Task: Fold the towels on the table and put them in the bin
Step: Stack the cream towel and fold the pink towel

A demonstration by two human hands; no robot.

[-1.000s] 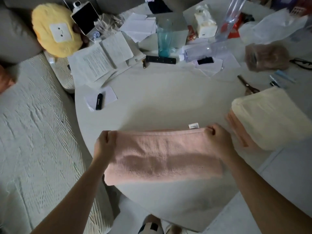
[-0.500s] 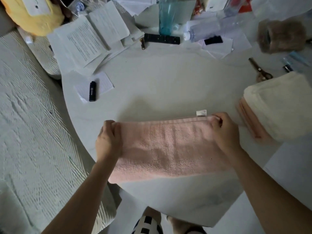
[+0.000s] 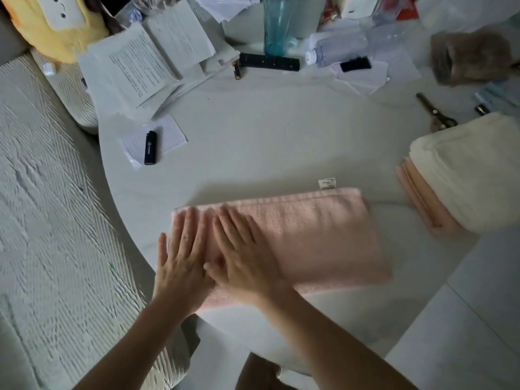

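A pink towel [image 3: 318, 235], folded into a long band with a white label at its far edge, lies near the front edge of the round white table [image 3: 267, 136]. My left hand [image 3: 183, 260] and my right hand [image 3: 244, 257] press flat on its left end, side by side, fingers straight. To the right sits a stack of folded towels [image 3: 464, 175], cream on top and pink beneath. No bin is in view.
Papers [image 3: 140, 66], a black lighter [image 3: 150, 147], a remote [image 3: 268, 61], a blue glass [image 3: 277, 23], a plastic bottle [image 3: 360, 46], scissors [image 3: 436, 114] and a brown furry thing [image 3: 472, 54] crowd the far side. A textured sofa [image 3: 42, 220] with a yellow plush [image 3: 56, 21] lies left.
Both hands let go of the towel's far corners. The right hand crossed to the left end, and both now lie flat there. The camera tilted down and nearer.
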